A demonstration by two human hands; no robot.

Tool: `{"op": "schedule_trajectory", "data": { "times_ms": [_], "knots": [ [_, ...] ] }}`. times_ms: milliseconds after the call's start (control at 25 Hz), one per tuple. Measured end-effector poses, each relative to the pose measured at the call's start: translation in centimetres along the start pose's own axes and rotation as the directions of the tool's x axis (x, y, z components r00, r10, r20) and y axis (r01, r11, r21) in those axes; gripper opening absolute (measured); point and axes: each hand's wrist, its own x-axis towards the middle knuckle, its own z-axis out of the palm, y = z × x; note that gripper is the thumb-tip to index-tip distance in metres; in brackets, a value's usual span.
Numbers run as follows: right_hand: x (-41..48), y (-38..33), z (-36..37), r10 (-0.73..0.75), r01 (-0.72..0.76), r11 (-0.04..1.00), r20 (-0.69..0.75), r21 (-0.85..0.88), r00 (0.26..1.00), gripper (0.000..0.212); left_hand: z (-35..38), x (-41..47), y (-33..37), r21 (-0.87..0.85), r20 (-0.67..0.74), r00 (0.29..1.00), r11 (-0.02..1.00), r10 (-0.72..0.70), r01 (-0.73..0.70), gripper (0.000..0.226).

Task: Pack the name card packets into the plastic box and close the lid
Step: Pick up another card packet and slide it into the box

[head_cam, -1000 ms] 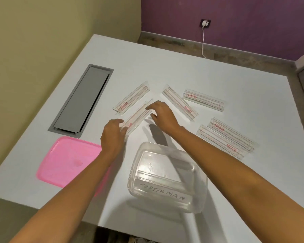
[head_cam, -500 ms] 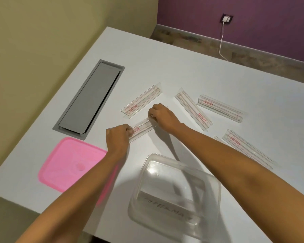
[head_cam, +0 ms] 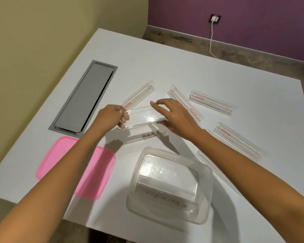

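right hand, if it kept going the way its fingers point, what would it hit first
Likely the name card packet lying flat just beyond the held packet; the right hand seems raised, so it might pass above.

The left grip (head_cam: 111,118) is curling round one end of the held packet (head_cam: 144,116), hiding that end; the right grip (head_cam: 175,116) is covering the other. The right forearm (head_cam: 244,163) is lying over the far end of a packet (head_cam: 218,172) beside the plastic box (head_cam: 206,207). The left forearm (head_cam: 68,172) is crossing the pink lid (head_cam: 60,155), hiding part of it. The packets' red labels (head_cam: 198,98) are showing too small to read. Both arms are running off the bottom edge, and the tabletop (head_cam: 182,58) off the right.
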Motion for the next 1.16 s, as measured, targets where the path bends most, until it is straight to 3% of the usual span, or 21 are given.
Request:
{"op": "schedule_trajectory", "data": {
  "times_ms": [120,200,280,360,560,880,1160],
  "knots": [
    [-2.7,-1.2,-2.5,0.064,-0.063,0.998,-0.041,0.027,0.997,0.060,0.2,-1.9,1.2,0.223,-0.018,0.990,0.966,0.139,-0.131,0.024],
    [-5.3,-2.4,-4.0,0.155,-0.153,0.985,-0.023,0.078,0.988,0.060,1.5,-4.1,1.5,0.420,-0.061,0.918,0.845,0.391,-0.332,0.024],
    [-8.1,-3.9,-5.3,0.264,-0.267,0.954,0.044,0.139,0.964,0.060,3.2,-6.5,0.9,0.473,0.041,0.802,0.695,0.596,-0.541,0.040],
    [-10.8,-5.6,-6.6,0.376,-0.398,0.895,0.140,0.199,0.916,0.059,4.7,-8.7,-0.3,0.473,0.206,0.732,0.589,0.649,-0.655,0.053],
    [-16.1,-9.4,-7.6,0.510,-0.593,0.761,0.321,0.263,0.798,0.059,7.7,-12.2,-3.5,0.499,0.364,0.673,0.475,0.644,-0.725,0.053],
    [-18.2,-11.5,-2.5,0.552,-0.728,0.621,0.497,0.291,0.670,0.062,9.9,-12.5,-6.4,0.580,0.479,0.765,0.498,0.431,-0.644,0.045],
    [-19.0,-11.9,0.8,0.542,-0.779,0.572,0.596,0.254,0.592,0.060,12.5,-12.4,-8.0,0.607,0.587,0.760,0.469,0.278,-0.641,0.039]
  ]
}}
